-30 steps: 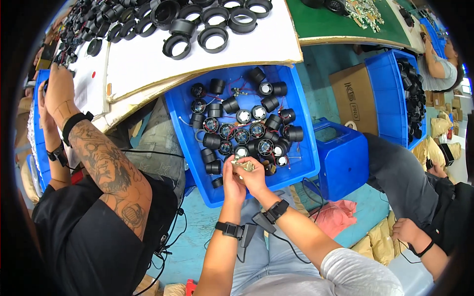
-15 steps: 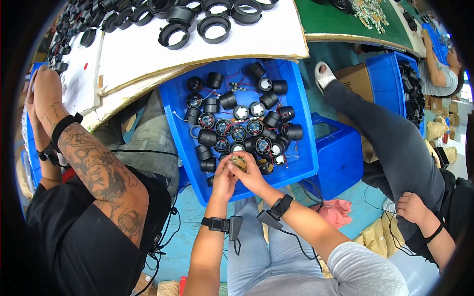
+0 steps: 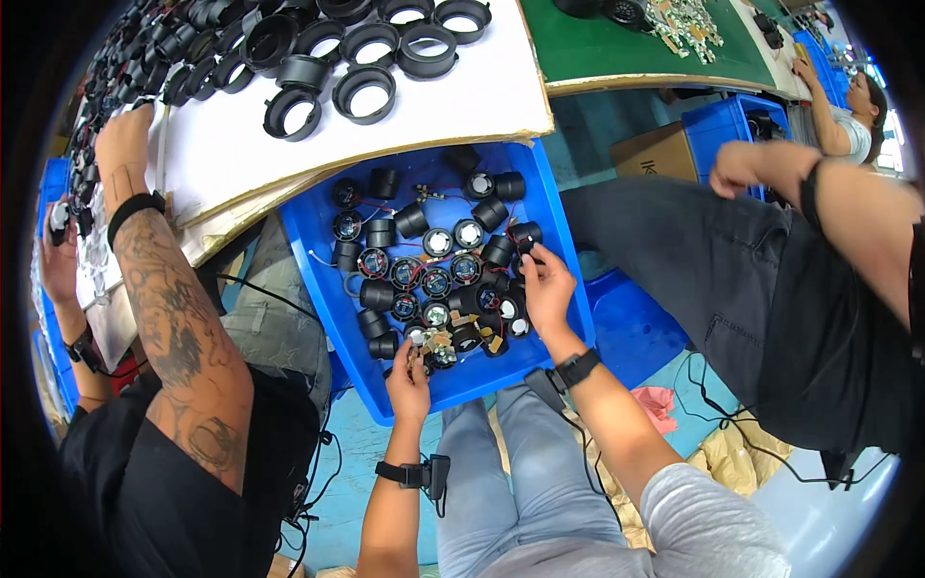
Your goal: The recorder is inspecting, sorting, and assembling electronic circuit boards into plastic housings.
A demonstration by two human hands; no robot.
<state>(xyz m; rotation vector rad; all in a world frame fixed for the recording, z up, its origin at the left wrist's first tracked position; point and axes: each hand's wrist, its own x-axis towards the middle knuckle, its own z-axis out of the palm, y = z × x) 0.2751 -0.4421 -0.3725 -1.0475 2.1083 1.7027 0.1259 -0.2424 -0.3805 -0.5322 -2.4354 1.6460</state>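
Both hands are over a blue bin (image 3: pixel 339 371) of black cylindrical housings (image 3: pixel 410 221), some showing round circuit boards and red wires. My left hand (image 3: pixel 409 385) is low in the bin, fingers pinched beside a cluster of small green and tan circuit boards (image 3: pixel 439 345); what lies between its fingertips is too small to tell. Near the bin's right side, the thumb and forefinger of my right hand (image 3: pixel 549 289) close on the edge of a black cylindrical housing (image 3: pixel 526 232) lying among the others.
A white table (image 3: pixel 222 135) with many black rings (image 3: pixel 366 94) overhangs the bin's far side. A green-topped table (image 3: pixel 578 48) holds a heap of small boards. Left, a co-worker's tattooed arm (image 3: pixel 178 308) reaches to the table; right, another's arm (image 3: pixel 790 173) and leg (image 3: pixel 655 241) come close.
My hands have parted from their shared hold on a small board: the left is lower left, the right at the right-side housings. The right co-worker's arm has risen. The view has shifted.
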